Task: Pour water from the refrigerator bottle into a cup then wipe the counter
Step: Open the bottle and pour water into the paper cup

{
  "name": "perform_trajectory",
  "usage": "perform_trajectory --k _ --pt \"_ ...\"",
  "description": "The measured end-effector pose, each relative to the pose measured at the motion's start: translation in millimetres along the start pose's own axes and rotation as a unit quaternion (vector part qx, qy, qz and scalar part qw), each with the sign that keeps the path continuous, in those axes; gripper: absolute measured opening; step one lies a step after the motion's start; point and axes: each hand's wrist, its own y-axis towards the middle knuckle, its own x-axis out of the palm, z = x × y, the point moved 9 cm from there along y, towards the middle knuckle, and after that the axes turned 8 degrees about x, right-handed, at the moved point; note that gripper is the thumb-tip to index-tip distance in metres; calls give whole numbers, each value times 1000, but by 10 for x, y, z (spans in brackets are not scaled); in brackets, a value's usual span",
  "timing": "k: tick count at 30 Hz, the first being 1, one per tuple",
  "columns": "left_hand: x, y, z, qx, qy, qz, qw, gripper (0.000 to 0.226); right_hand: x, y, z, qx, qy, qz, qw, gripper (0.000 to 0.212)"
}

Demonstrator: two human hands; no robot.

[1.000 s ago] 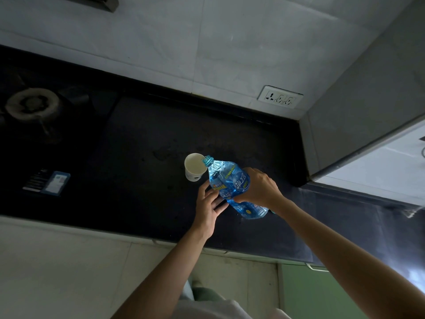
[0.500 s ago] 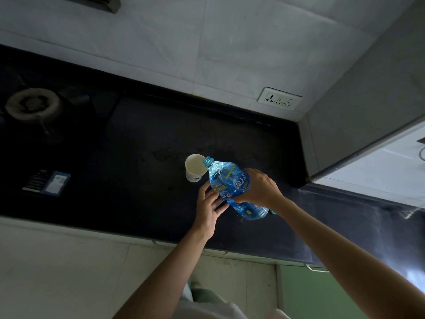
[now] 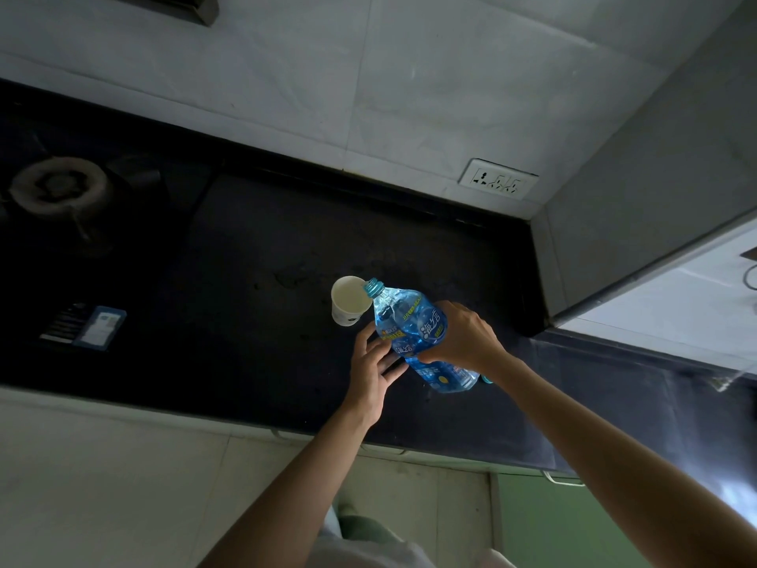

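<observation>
A blue plastic bottle point(image 3: 409, 325) with its cap off is tilted, its open mouth at the rim of a white paper cup point(image 3: 348, 300) standing on the black counter point(image 3: 254, 354). My right hand point(image 3: 461, 336) is wrapped around the bottle's middle. My left hand point(image 3: 375, 368) rests with spread fingers against the bottle's lower side, supporting it. A small teal object, perhaps the cap, peeks out beside my right wrist point(image 3: 485, 379). No pouring stream can be made out in the dim light.
A gas burner point(image 3: 59, 186) sits at the far left of the counter, with a small blue card point(image 3: 100, 326) nearer the front edge. A wall socket point(image 3: 497, 183) is on the tiled wall behind. A grey cabinet side point(image 3: 639, 207) bounds the counter on the right.
The bottle and both hands hold nearly the same pose over the last second. The view has shifted only slightly.
</observation>
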Motion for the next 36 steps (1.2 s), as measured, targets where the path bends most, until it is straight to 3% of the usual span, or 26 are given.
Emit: perform_trajectory --k 15,36 --pt "-4 10 21 5 25 -9 1000 40 42 8 31 4 14 1 1000 85" --pt "55 -24 268 38 120 -44 991 38 184 -10 131 -10 126 29 992 83"
